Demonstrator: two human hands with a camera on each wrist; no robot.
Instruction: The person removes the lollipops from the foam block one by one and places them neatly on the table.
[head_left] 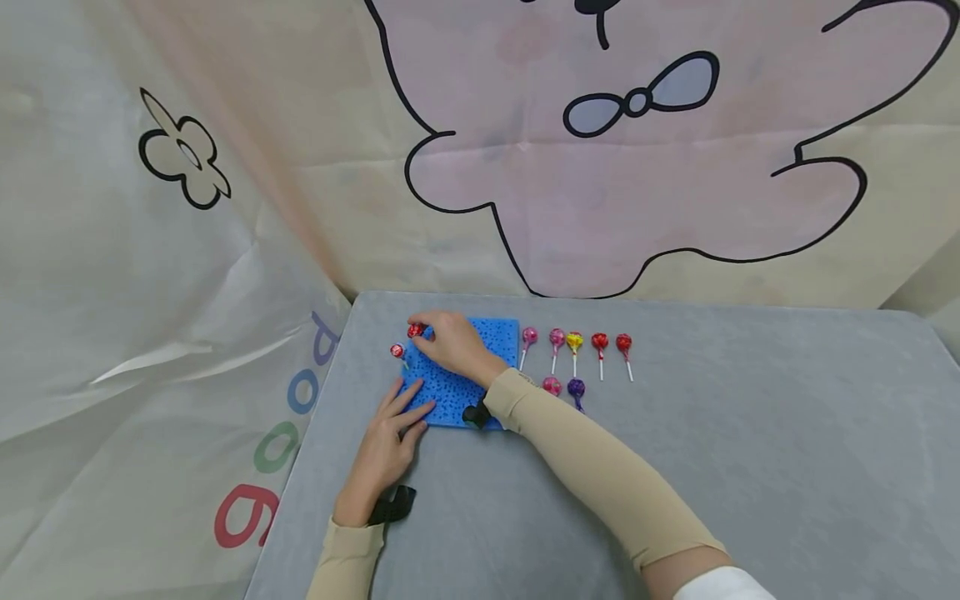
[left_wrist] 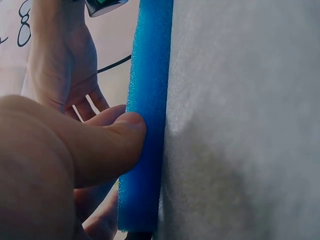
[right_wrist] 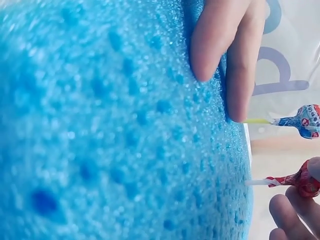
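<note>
A blue foam slab [head_left: 491,342] with dark pits across its top lies on the table. My right hand [head_left: 453,346] reaches over it and pinches a red-wrapped lollipop [right_wrist: 305,184] by its candy end. That lollipop's white stick meets the slab near the far left edge. Close beside it, a second lollipop [right_wrist: 309,122] in a blue, white and red wrapper stands up on a yellow stick. My left hand [head_left: 386,446] rests with extended fingers on the slab's near left part; in the left wrist view its thumb [left_wrist: 107,147] touches the slab's side.
Right of the slab lie several lollipops: a pink one [head_left: 529,335], a yellow one [head_left: 574,341], red ones [head_left: 624,343] and a purple one [head_left: 576,387] among them. Printed cloth walls [head_left: 480,233] stand behind and at the left of the grey table [head_left: 750,433].
</note>
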